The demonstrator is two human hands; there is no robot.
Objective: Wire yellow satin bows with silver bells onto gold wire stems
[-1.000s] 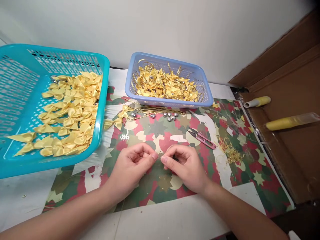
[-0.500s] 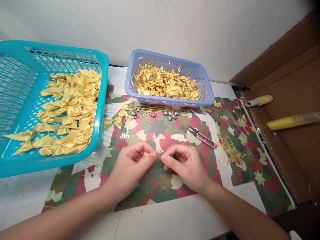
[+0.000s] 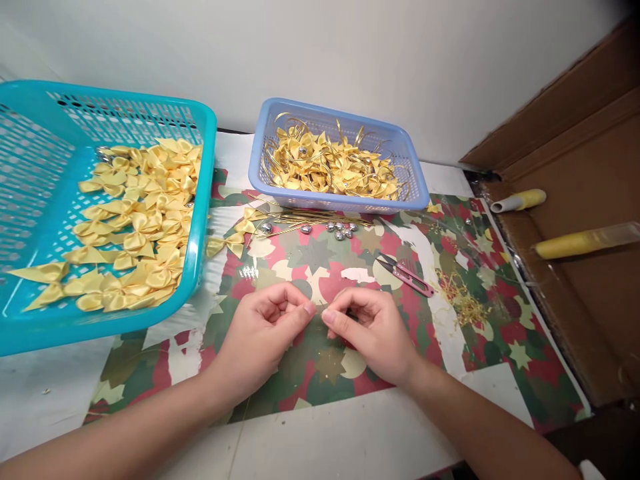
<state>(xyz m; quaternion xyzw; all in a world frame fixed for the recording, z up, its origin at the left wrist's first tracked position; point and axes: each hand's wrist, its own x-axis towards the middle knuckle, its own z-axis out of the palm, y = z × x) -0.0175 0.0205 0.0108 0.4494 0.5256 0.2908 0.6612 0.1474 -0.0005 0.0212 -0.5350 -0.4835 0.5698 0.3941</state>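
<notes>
Low over the patterned sheet, my left hand [image 3: 273, 323] and my right hand [image 3: 370, 327] face each other, fingertips a small gap apart. Each pinches thumb against forefinger; whatever lies between the fingertips is too fine to make out. Beyond them are several silver beads [image 3: 340, 232] and a bundle of gold cords [image 3: 315, 217]. Two yellow satin bows [image 3: 234, 241] lie left of the beads. Pink-handled thread snips [image 3: 406, 274] rest to the right of my right hand.
A turquoise basket [image 3: 200, 233] with yellow bows stands at left. Behind the beads, a blue basket [image 3: 340, 200] holds bows with gold cords. Gold thread scraps [image 3: 463, 300] lie right of the snips. Cardboard [image 3: 575, 167] with two yellowish tubes walls the right side.
</notes>
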